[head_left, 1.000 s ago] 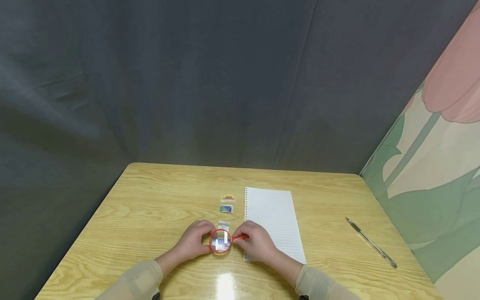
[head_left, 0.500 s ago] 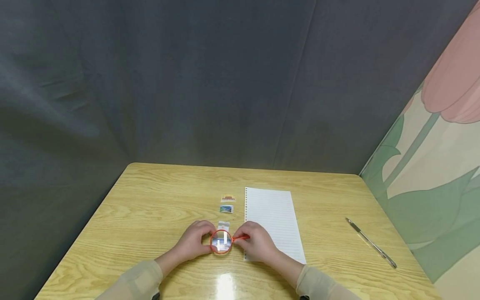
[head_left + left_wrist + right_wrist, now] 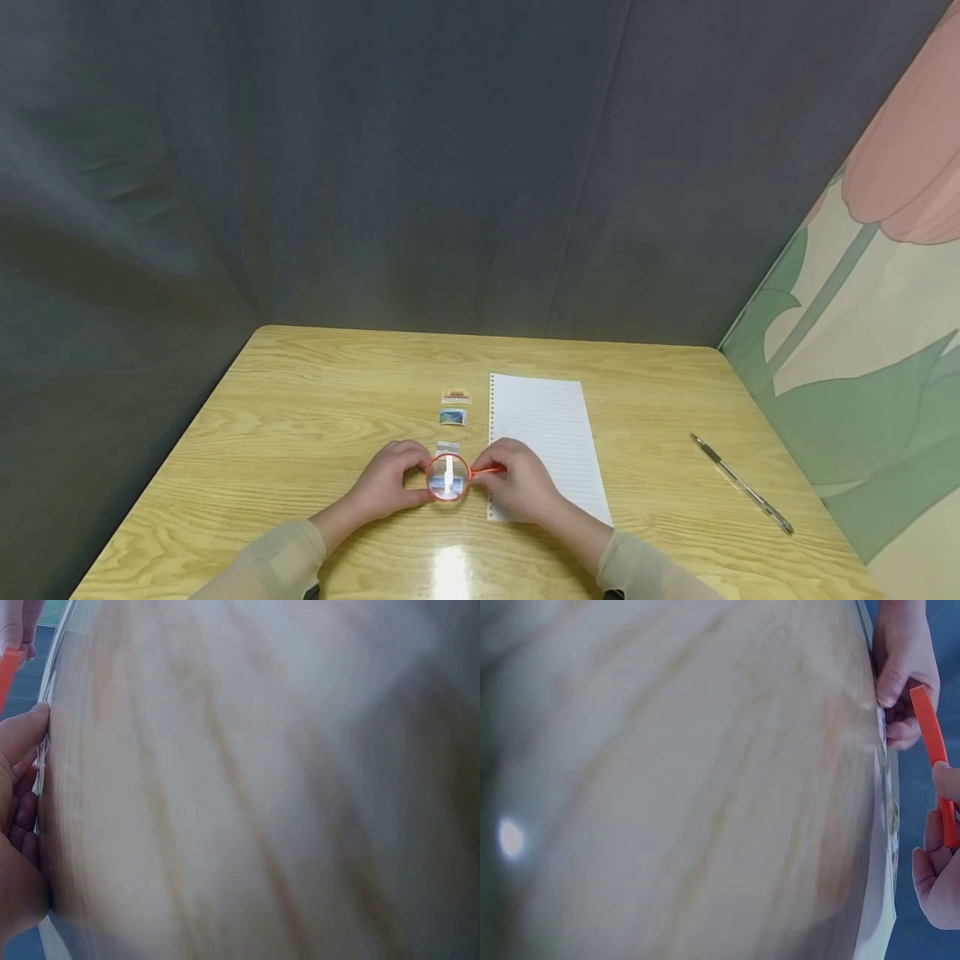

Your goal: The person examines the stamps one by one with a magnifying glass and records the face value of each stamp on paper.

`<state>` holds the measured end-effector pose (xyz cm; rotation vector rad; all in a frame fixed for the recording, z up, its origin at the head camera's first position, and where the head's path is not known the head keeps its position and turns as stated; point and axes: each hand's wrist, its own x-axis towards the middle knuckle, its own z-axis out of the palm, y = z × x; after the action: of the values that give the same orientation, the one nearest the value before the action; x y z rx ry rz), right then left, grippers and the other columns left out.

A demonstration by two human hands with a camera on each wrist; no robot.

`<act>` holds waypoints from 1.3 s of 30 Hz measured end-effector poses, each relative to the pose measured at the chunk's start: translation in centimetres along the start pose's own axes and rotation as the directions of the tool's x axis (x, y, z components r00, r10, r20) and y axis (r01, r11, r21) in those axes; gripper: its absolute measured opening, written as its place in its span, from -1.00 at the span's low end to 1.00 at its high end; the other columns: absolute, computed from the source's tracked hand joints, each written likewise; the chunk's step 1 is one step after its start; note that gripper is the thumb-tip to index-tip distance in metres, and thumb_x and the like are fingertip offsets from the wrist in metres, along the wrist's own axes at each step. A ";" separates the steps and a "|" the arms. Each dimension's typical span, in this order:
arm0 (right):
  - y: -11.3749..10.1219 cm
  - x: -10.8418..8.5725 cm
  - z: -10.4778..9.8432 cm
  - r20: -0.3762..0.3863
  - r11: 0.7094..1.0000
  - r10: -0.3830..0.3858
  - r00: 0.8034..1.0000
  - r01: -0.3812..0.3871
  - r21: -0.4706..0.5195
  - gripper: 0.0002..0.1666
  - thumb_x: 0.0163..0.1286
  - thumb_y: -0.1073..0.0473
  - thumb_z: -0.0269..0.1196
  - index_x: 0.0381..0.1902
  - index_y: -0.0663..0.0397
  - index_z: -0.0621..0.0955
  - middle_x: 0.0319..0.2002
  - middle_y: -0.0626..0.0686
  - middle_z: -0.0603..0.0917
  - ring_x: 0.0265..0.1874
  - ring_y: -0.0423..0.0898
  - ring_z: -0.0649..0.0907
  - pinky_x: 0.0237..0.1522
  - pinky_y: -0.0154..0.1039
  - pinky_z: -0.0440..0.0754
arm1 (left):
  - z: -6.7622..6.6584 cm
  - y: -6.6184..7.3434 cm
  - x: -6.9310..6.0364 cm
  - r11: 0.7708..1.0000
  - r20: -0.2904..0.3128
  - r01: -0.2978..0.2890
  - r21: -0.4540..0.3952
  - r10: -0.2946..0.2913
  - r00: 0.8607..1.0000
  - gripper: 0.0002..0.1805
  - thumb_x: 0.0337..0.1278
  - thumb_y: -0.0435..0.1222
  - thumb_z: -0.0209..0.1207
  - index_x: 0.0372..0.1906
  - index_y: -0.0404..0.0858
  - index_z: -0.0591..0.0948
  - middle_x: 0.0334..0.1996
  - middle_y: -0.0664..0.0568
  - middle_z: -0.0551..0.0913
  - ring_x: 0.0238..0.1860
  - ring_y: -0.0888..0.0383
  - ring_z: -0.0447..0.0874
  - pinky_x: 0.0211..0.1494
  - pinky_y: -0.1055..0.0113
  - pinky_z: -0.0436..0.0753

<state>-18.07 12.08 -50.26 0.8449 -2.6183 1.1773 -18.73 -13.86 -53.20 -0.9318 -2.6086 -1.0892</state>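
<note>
In the head view my right hand (image 3: 519,479) pinches the handle of a red-rimmed magnifying glass (image 3: 471,474). Its round lens is above a small bluish printed piece like a stamp (image 3: 437,486), with white glare across the glass. My left hand (image 3: 388,481) rests on the table at the lens's left side, thumb and forefinger in a loose curve; whether the tips touch the small piece is hidden. The right wrist view has the red handle (image 3: 930,729) raised above the tabletop. Further back lie a grey-white piece (image 3: 447,447), a blue-green one (image 3: 453,417) and a yellowish one (image 3: 456,396).
A lined sheet with punched holes (image 3: 547,417) lies right of the small pieces, partly under my right hand. Towards the right edge of the wooden table (image 3: 330,375) lies a pen (image 3: 742,483). A dark curtain (image 3: 450,167) hangs behind.
My right hand has shifted the magnifying glass slightly right and a little away from me. The left hand stays in place.
</note>
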 end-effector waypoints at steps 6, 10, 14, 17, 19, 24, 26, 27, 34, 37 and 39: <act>0.9 -0.5 -1.6 -0.070 1.000 0.010 0.998 -0.008 0.016 -0.82 0.09 0.29 0.51 -0.42 -0.08 0.72 -0.37 -0.22 0.66 -0.29 -0.23 0.61 -0.18 -0.28 0.63 | -0.1 0.1 0.0 1.000 0.015 0.003 -0.019 -0.002 1.000 -0.71 -0.16 -0.21 0.55 -0.33 -0.01 0.65 -0.17 0.26 0.63 -0.04 0.15 0.55 0.09 0.13 0.56; 1.8 -1.0 -2.7 -0.103 0.999 0.022 0.994 -0.019 0.030 -0.77 0.09 0.37 0.49 -0.41 -0.09 0.73 -0.37 -0.23 0.66 -0.29 -0.22 0.61 -0.20 -0.30 0.63 | -0.2 0.3 -0.1 0.999 0.044 0.044 -0.019 -0.043 0.998 -0.71 -0.15 -0.22 0.54 -0.32 -0.02 0.65 -0.14 0.27 0.62 -0.01 0.16 0.53 0.14 0.12 0.54; 2.8 -1.8 -3.8 -0.139 0.999 0.034 0.990 -0.029 0.039 -0.74 0.08 0.41 0.48 -0.41 -0.09 0.73 -0.37 -0.23 0.67 -0.30 -0.21 0.61 -0.23 -0.33 0.63 | -0.2 0.3 0.0 0.997 0.058 0.068 -0.025 -0.067 0.996 -0.72 -0.14 -0.22 0.54 -0.31 -0.01 0.65 -0.13 0.28 0.61 0.00 0.16 0.52 0.16 0.11 0.53; 3.5 -2.5 -4.6 -0.176 0.999 0.034 0.984 -0.029 0.030 -0.73 0.05 0.43 0.48 -0.41 -0.06 0.73 -0.37 -0.21 0.67 -0.31 -0.22 0.60 -0.25 -0.34 0.63 | -0.2 0.3 -0.1 0.997 0.060 0.074 -0.029 -0.073 0.996 -0.72 -0.13 -0.22 0.53 -0.32 0.00 0.64 -0.13 0.27 0.61 0.00 0.16 0.52 0.16 0.10 0.53; 4.0 -2.9 -5.1 -0.200 0.999 0.045 0.979 -0.043 0.018 -0.73 0.04 0.43 0.49 -0.41 -0.05 0.73 -0.38 -0.22 0.66 -0.32 -0.23 0.59 -0.25 -0.35 0.61 | -0.2 0.3 -0.1 0.997 0.059 0.074 -0.031 -0.072 0.996 -0.72 -0.13 -0.22 0.53 -0.32 0.00 0.64 -0.13 0.27 0.61 0.00 0.15 0.52 0.17 0.10 0.52; 5.1 -4.3 -6.6 -0.245 0.992 0.124 0.962 -0.126 0.007 -0.74 0.03 0.40 0.51 -0.42 -0.07 0.73 -0.38 -0.23 0.63 -0.34 -0.27 0.56 -0.28 -0.38 0.57 | -0.3 0.3 -0.1 0.997 0.057 0.071 -0.032 -0.069 0.996 -0.72 -0.13 -0.23 0.53 -0.31 -0.01 0.65 -0.13 0.25 0.62 0.01 0.15 0.53 0.18 0.10 0.52; 5.5 -4.8 -7.3 -0.258 0.988 0.148 0.955 -0.152 0.002 -0.73 0.02 0.40 0.51 -0.42 -0.07 0.73 -0.38 -0.22 0.63 -0.35 -0.28 0.56 -0.29 -0.39 0.58 | -0.3 0.4 0.0 0.997 0.057 0.069 -0.030 -0.067 0.996 -0.72 -0.13 -0.22 0.53 -0.31 -0.02 0.65 -0.13 0.25 0.62 0.01 0.15 0.53 0.18 0.10 0.52; 5.7 -5.1 -7.6 -0.264 0.988 0.150 0.953 -0.157 -0.006 -0.74 0.01 0.40 0.52 -0.42 -0.06 0.73 -0.38 -0.21 0.63 -0.35 -0.27 0.56 -0.29 -0.39 0.59 | -0.3 0.4 0.0 0.997 0.057 0.070 -0.029 -0.068 0.996 -0.72 -0.13 -0.22 0.53 -0.31 -0.02 0.65 -0.13 0.25 0.62 0.01 0.14 0.53 0.18 0.10 0.52; 7.2 -6.6 -9.5 -0.303 0.977 0.191 0.934 -0.211 -0.036 -0.74 0.01 0.40 0.52 -0.43 -0.05 0.72 -0.37 -0.15 0.64 -0.35 -0.27 0.57 -0.32 -0.40 0.62 | -0.3 0.4 -0.1 0.997 0.058 0.076 -0.018 -0.075 0.995 -0.72 -0.13 -0.22 0.53 -0.32 0.01 0.64 -0.12 0.26 0.62 0.01 0.15 0.53 0.18 0.10 0.53; 7.6 -7.3 -10.3 -0.315 0.966 0.231 0.920 -0.256 -0.038 -0.76 0.04 0.39 0.51 -0.41 -0.04 0.72 -0.36 -0.13 0.63 -0.35 -0.28 0.57 -0.32 -0.41 0.61 | -0.3 0.4 -0.1 0.997 0.055 0.074 -0.019 -0.073 0.996 -0.72 -0.14 -0.23 0.54 -0.32 0.00 0.65 -0.12 0.26 0.62 0.00 0.15 0.53 0.17 0.10 0.54; 7.9 -7.7 -10.9 -0.328 0.958 0.253 0.910 -0.283 -0.046 -0.77 0.06 0.39 0.50 -0.41 -0.03 0.72 -0.35 -0.11 0.64 -0.36 -0.28 0.57 -0.33 -0.42 0.59 | -0.3 0.4 -0.1 0.997 0.055 0.070 -0.019 -0.069 0.996 -0.72 -0.14 -0.23 0.54 -0.32 0.00 0.65 -0.13 0.27 0.62 0.00 0.15 0.53 0.17 0.10 0.54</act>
<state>-16.97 27.54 -50.61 0.2506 -2.5427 1.1302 -18.41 -13.87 -52.79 -0.8927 -2.6971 -1.1254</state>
